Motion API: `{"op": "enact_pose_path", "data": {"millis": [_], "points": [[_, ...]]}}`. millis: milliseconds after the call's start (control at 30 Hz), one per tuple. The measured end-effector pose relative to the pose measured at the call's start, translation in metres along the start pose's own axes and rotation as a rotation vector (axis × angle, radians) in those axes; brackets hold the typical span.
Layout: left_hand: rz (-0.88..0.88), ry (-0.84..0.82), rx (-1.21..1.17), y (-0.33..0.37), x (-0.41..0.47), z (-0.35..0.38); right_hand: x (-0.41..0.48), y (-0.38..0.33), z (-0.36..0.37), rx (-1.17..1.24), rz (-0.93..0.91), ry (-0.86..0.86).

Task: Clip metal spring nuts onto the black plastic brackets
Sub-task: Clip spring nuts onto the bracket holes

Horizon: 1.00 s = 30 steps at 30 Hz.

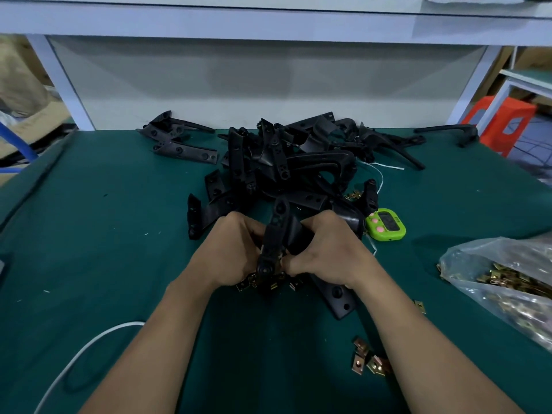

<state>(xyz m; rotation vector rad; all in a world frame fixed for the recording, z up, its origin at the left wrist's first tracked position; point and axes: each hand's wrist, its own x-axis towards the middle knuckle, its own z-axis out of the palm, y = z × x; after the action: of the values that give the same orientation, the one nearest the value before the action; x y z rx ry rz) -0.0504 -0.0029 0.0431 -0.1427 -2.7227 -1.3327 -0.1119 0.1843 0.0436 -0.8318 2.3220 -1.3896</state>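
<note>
1. Black bracket (273, 234) is held at frame centre, roughly upright, just above the table (104, 234), at 6 o'clock from the bracket pile (298, 162).
2. Left grip (233, 252) is clenched round the bracket's left side. Right grip (325, 252) wraps the right side and pinches at its lower end. It looks like a spring nut is going on there, but the nut is mostly hidden.
3. Nut stock: loose nuts (370, 361) at 5 o'clock, a few more (243, 284) under the wrists, and a full bag (493, 279) at 3 o'clock.
4. Two brackets (179, 141) sit apart at 11 o'clock. Can't tell whether they're clipped.
5. Progress, my read: early. The pile is large, no nuts show on it, and the bag is barely dented. Most of the job is left.
6. Green timer (386, 224) at 2 o'clock, white cable (89, 348) at 7 o'clock. Neither is in the way.
</note>
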Motion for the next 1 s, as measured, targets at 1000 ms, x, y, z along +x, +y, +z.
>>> {"op": "enact_pose_path", "data": {"millis": [1000], "points": [[-0.076, 0.168, -0.190, -0.009, 0.000, -0.016, 0.006, 0.016, 0.003, 0.128, 0.080, 0.042]]}}
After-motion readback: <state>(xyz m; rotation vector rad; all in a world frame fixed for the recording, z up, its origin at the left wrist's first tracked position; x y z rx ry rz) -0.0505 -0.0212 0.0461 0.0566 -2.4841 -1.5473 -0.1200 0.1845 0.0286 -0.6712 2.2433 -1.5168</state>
